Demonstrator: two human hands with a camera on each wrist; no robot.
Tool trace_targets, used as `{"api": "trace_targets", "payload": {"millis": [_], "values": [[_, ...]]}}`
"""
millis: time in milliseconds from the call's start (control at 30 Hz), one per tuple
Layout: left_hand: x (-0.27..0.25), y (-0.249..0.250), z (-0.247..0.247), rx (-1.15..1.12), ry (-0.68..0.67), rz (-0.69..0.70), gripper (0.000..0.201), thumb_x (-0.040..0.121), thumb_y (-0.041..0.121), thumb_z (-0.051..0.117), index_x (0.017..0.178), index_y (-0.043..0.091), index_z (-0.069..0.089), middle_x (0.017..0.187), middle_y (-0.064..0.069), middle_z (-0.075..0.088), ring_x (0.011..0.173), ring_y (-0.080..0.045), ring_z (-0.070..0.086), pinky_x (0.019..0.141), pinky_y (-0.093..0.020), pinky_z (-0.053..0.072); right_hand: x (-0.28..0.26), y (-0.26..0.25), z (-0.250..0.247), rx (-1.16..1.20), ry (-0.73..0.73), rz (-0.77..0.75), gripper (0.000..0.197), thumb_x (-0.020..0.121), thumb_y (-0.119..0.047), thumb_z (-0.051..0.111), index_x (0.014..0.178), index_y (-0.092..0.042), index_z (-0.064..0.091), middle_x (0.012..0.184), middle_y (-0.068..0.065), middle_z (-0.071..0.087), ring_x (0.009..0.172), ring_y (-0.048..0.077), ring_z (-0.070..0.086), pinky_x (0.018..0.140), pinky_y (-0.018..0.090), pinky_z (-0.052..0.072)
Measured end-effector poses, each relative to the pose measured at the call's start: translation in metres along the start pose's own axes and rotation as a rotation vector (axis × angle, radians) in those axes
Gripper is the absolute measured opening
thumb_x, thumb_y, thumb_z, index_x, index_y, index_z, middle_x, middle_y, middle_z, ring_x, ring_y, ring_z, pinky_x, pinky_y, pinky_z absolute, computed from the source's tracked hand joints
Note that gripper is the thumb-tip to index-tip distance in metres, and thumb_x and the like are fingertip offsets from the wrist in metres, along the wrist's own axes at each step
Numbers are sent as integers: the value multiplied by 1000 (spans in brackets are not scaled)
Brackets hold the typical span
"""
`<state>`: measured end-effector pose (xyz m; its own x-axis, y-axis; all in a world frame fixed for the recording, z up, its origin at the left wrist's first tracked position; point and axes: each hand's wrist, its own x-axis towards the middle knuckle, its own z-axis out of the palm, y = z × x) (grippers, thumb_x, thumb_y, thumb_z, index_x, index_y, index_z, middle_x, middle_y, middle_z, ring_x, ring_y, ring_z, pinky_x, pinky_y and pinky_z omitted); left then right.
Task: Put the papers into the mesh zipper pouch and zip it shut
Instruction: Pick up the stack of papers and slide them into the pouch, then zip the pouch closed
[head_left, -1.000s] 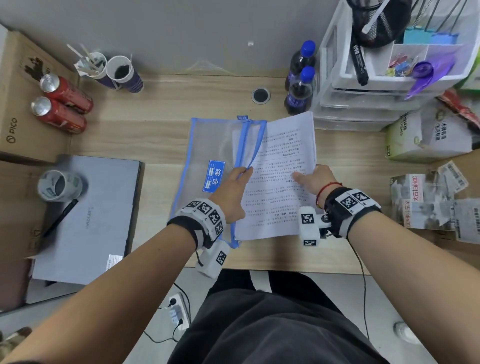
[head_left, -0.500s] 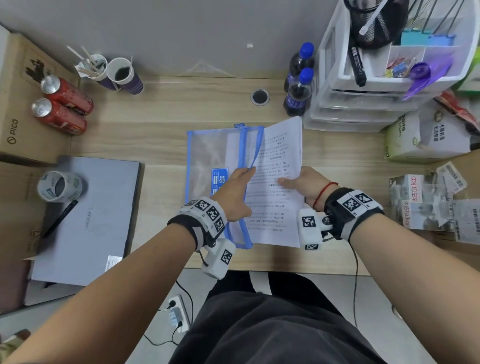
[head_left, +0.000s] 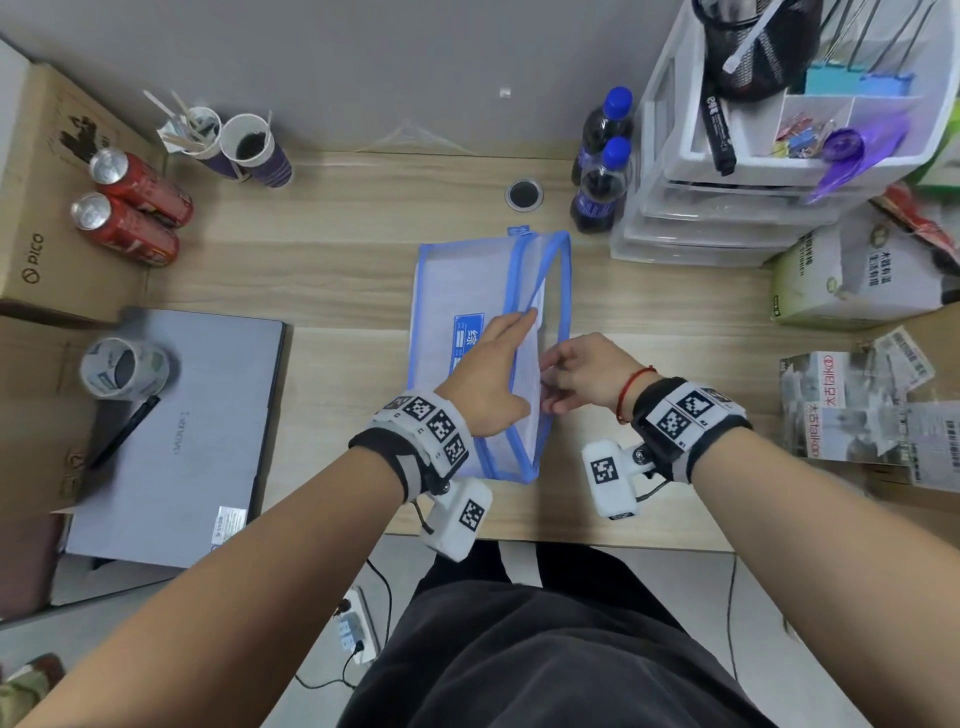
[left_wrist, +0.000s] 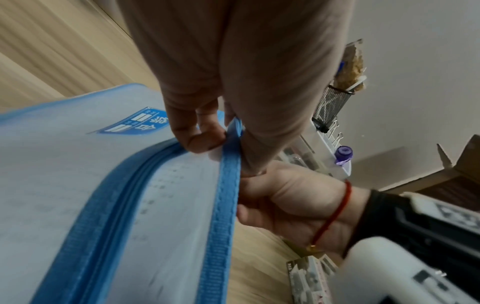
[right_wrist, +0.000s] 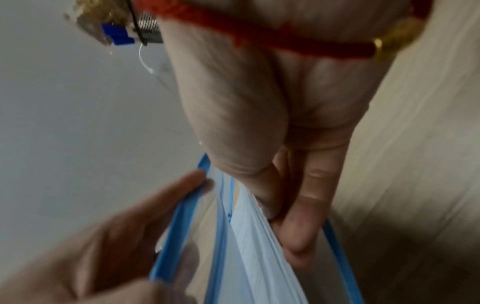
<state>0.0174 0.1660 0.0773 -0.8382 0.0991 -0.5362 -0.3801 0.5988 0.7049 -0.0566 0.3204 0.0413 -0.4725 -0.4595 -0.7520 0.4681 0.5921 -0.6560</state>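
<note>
A translucent mesh pouch (head_left: 457, 291) with blue trim lies at the desk's middle, its long right side unzipped. My left hand (head_left: 493, 364) pinches the upper blue zipper edge (left_wrist: 230, 164) between thumb and finger and holds it lifted. The white printed papers (right_wrist: 259, 246) sit almost wholly inside the pouch, showing through the mesh and in the gap (head_left: 537, 312). My right hand (head_left: 571, 376) is at the opening, thumb and fingers pinching the papers' right edge (right_wrist: 270, 214). The zipper pull is not visible.
Two blue-capped bottles (head_left: 600, 176) and a white drawer organizer (head_left: 727, 208) stand just behind and right of the pouch. A closed laptop (head_left: 171, 431), tape roll (head_left: 122, 366) and red cans (head_left: 130, 213) are left. Boxes and packets (head_left: 857, 405) crowd the right.
The papers have slid leftward into the pouch, from half outside to nearly all inside. My right hand followed them to the opening; my left hand kept the upper edge lifted.
</note>
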Motion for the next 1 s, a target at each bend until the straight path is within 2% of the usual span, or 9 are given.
{"api": "trace_targets", "payload": {"millis": [167, 333, 400, 500, 600, 700, 766, 900, 1000], "values": [[4, 11, 10, -36, 0, 73, 98, 76, 2, 68, 154, 22, 13, 158, 4, 16, 143, -14, 29, 104, -15, 25, 6, -10, 18, -242, 127, -102, 30, 75, 12, 53, 57, -12, 59, 55, 3, 60, 49, 13, 58, 52, 25, 47], [6, -1, -6, -6, 51, 40, 98, 76, 2, 67, 154, 23, 12, 158, 5, 15, 139, -19, 36, 102, -18, 31, 10, 2, 1, -182, 373, -126, 13, 83, -9, 58, 86, -15, 70, 68, -1, 67, 60, 19, 65, 66, 33, 55], [7, -6, -15, -7, 79, 33, 100, 74, 4, 69, 154, 24, 12, 158, 4, 16, 137, -25, 40, 103, -25, 36, 5, 11, -11, -203, 435, -73, 23, 84, -26, 65, 105, -18, 62, 81, -5, 63, 76, 20, 62, 70, 32, 51], [11, -10, -24, -52, 119, 9, 100, 73, 5, 69, 153, 26, 14, 157, 8, 19, 129, -39, 46, 101, -40, 44, -4, 25, -5, -11, 50, 166, 52, 86, -52, 58, 125, -19, 51, 109, 0, 59, 98, 21, 59, 73, 34, 51], [18, -12, -26, -96, 156, -11, 98, 73, 1, 69, 153, 26, 18, 155, 6, 22, 126, -35, 50, 94, -33, 47, -12, 31, 14, 153, -261, 218, 40, 89, -56, 50, 104, -20, 62, 93, -2, 63, 85, 15, 62, 76, 32, 45], [22, -15, -25, -115, 183, 0, 90, 75, 0, 67, 151, 27, 25, 154, 5, 24, 80, -18, 62, 76, -21, 46, -7, 32, 26, 180, -308, 184, 32, 91, -46, 55, 94, -14, 57, 86, 4, 62, 102, 22, 66, 84, 35, 45], [21, -19, -25, -131, 196, -1, 84, 78, 1, 66, 149, 28, 29, 150, 5, 27, 65, -17, 56, 69, -19, 45, -4, 27, 30, 216, -331, 150, 20, 93, -32, 57, 91, -12, 57, 82, 6, 63, 90, 20, 68, 83, 33, 50], [15, -27, -22, -215, 198, -5, 70, 84, 19, 70, 145, 28, 37, 143, 6, 33, 90, -17, 67, 71, -9, 47, -2, 18, 33, 374, -298, 142, 17, 94, -11, 54, 77, -13, 57, 68, 6, 70, 64, 18, 72, 67, 28, 60], [8, -33, -16, -195, 146, -64, 68, 78, 45, 73, 137, 27, 44, 136, 8, 43, 103, -13, 64, 83, -21, 49, 0, 14, 34, 334, -205, 107, 17, 96, -10, 49, 80, -9, 55, 69, 12, 66, 52, 15, 67, 52, 21, 57]]}}
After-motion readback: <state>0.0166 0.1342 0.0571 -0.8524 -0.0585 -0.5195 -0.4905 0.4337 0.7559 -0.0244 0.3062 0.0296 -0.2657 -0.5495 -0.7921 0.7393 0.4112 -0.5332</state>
